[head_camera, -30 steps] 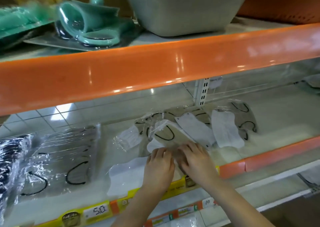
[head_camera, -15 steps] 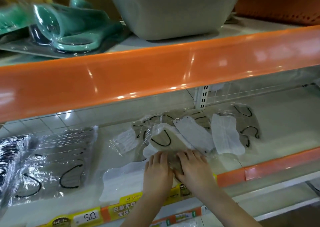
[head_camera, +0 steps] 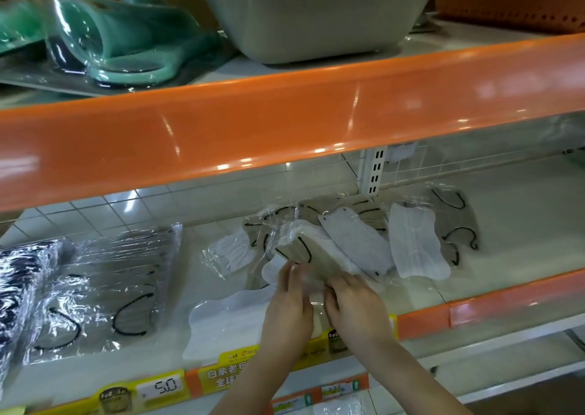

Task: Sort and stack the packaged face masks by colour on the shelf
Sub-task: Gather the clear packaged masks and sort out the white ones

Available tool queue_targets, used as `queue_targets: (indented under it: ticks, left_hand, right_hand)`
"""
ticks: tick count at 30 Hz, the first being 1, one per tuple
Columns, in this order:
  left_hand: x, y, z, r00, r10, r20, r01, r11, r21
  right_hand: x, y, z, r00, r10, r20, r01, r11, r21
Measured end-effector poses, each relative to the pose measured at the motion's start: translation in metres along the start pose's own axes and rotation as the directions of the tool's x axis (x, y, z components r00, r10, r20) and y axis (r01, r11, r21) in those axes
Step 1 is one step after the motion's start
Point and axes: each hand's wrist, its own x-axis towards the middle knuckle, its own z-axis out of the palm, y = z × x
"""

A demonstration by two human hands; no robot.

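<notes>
My left hand (head_camera: pixel 289 307) and my right hand (head_camera: pixel 354 308) both have a grip on a tan stack of masks in clear plastic wrap (head_camera: pixel 304 250) — it tilts up over the middle of the pale shelf (head_camera: pixel 522 224). Just beside it lie white wrapped masks (head_camera: pixel 414 247) — more tan ones sit behind. A shiny wrapped pile with black loops (head_camera: pixel 104 291) lies well apart on the left.

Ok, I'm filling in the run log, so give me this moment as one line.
left hand: holds beige pack | right hand: same pack | pack: tilted above shelf | white masks: loose behind
</notes>
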Motion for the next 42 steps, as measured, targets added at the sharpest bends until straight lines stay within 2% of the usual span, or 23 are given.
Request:
queue_targets:
  ticks: [4,7,8,10,13,14,16,21,24,26,29,30,32,34,36,38,39,42]
  left_hand:
    - [0.004,0.014,-0.013,0.981,-0.184,-0.054,0.167,0.958,-0.232]
    - [0.010,0.028,-0.023,0.960,-0.272,0.071,0.279,0.885,-0.373]
    - [0.011,0.034,-0.027,0.949,-0.295,0.109,0.312,0.836,-0.452]
    - [0.011,0.041,-0.034,0.919,-0.345,0.192,0.384,0.666,-0.639]
    - [0.010,0.040,-0.045,0.883,-0.349,0.314,0.436,0.360,-0.825]
    - [0.010,0.037,-0.049,0.872,-0.351,0.340,0.447,0.291,-0.846]
    - [0.011,0.027,-0.058,0.865,-0.350,0.359,0.456,0.253,-0.853]
    - [0.008,0.005,-0.084,0.877,-0.306,0.371,0.469,0.370,-0.802]
    - [0.006,-0.008,-0.103,0.827,-0.332,0.454,0.562,0.487,-0.668]
    - [0.003,-0.017,-0.115,0.787,-0.294,0.542,0.603,0.548,-0.579]
    - [-0.003,-0.027,-0.129,0.755,-0.273,0.596,0.582,0.698,-0.417]
    - [-0.004,-0.028,-0.130,0.767,-0.299,0.568,0.554,0.755,-0.351]
    - [-0.004,-0.035,-0.128,0.847,-0.353,0.398,0.464,0.856,-0.227]
    - [-0.004,-0.045,-0.124,0.946,-0.296,0.130,0.302,0.952,-0.036]
    - [-0.009,-0.049,-0.125,0.983,-0.185,-0.021,0.184,0.982,-0.040]
    - [-0.014,-0.050,-0.130,0.994,-0.101,-0.036,0.098,0.992,-0.082]
    - [-0.017,-0.052,-0.134,0.998,-0.050,-0.037,0.048,0.998,-0.042]
    - [-0.020,-0.064,-0.141,0.980,0.177,-0.091,-0.143,0.945,0.294]
  right_hand:
    - [0.010,-0.007,-0.010,0.991,0.128,0.038,-0.133,0.962,0.239]
    - [0.019,-0.020,-0.022,0.986,0.164,0.041,-0.165,0.882,0.441]
    - [0.020,-0.024,-0.027,0.988,0.147,0.052,-0.154,0.859,0.489]
    - [0.019,-0.033,-0.035,0.996,0.056,0.076,-0.087,0.853,0.515]
    - [0.012,-0.042,-0.042,0.988,-0.136,0.066,0.101,0.919,0.380]
    - [0.009,-0.044,-0.043,0.979,-0.188,0.075,0.152,0.928,0.340]
    - [0.006,-0.048,-0.046,0.960,-0.261,0.099,0.217,0.921,0.323]
    - [0.012,-0.043,-0.050,0.901,-0.433,0.018,0.425,0.892,0.154]
    - [0.019,-0.038,-0.049,0.893,-0.448,-0.053,0.450,0.893,0.031]
    - [0.025,-0.033,-0.045,0.890,-0.447,-0.087,0.446,0.895,-0.025]
    - [0.033,-0.027,-0.037,0.894,-0.435,-0.105,0.430,0.900,-0.062]
    - [0.035,-0.028,-0.035,0.895,-0.434,-0.100,0.430,0.901,-0.065]
    - [0.038,-0.031,-0.030,0.892,-0.445,-0.083,0.442,0.895,-0.059]
    - [0.039,-0.036,-0.025,0.892,-0.445,-0.078,0.442,0.895,-0.049]
    - [0.040,-0.044,-0.020,0.891,-0.444,-0.096,0.443,0.896,-0.028]
    - [0.040,-0.053,-0.015,0.894,-0.429,-0.128,0.431,0.902,-0.009]
    - [0.041,-0.058,-0.012,0.898,-0.419,-0.133,0.424,0.906,0.009]
    - [0.044,-0.072,-0.004,0.902,-0.399,-0.164,0.412,0.910,0.048]
